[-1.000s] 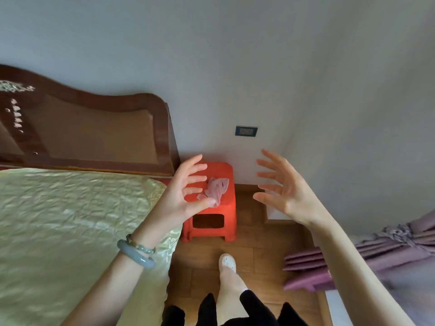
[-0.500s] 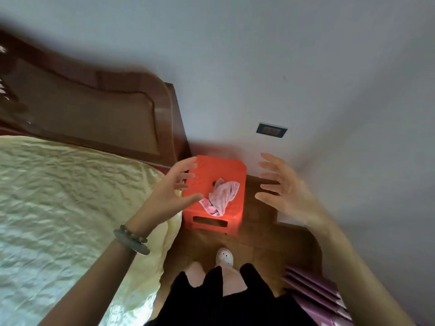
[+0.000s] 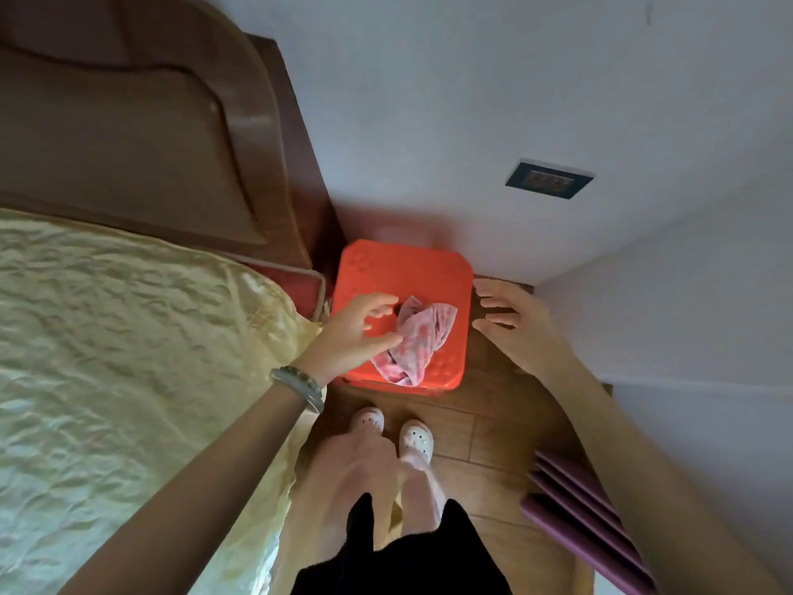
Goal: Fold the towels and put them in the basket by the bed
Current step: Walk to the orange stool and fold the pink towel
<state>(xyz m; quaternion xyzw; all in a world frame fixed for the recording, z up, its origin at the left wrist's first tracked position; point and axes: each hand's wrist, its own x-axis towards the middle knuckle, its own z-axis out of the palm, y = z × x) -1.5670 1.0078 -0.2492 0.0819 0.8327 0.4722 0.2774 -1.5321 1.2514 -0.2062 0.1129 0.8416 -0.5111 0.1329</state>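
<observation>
- The red stool (image 3: 403, 272) sits in a tight corner. The wall (image 3: 472, 100) is behind it, the headboard (image 3: 150, 143) and the bed (image 3: 128, 337) are close on its left, and a pale wall face (image 3: 686, 315) stands off to its right.
- The only free room I see is the strip of wooden floor (image 3: 493, 423) between the stool's right edge and that pale face, and the patch in front where the white shoes (image 3: 415, 438) stand.
- The pink towel (image 3: 418, 337) lies crumpled on the stool's top, toward the front. Its lower end reaches the front rim.
- My left hand (image 3: 356, 332) hovers over the stool's left half with the fingers loosely curled and holding nothing. The thumb tip meets the towel's left edge, but I cannot tell whether it presses.
- My right hand (image 3: 523, 328) is spread and relaxed just beside the stool's right edge, over the floor.
- A bracelet (image 3: 300, 380) circles the left wrist, over the bed's corner.
- Purple pleated cloth (image 3: 588, 521) is cut off at the lower right, partly behind my right forearm.
- The stool's sides and legs are hidden from this angle.
- A wall socket (image 3: 549, 180) sits above it, and its details are blurred.
</observation>
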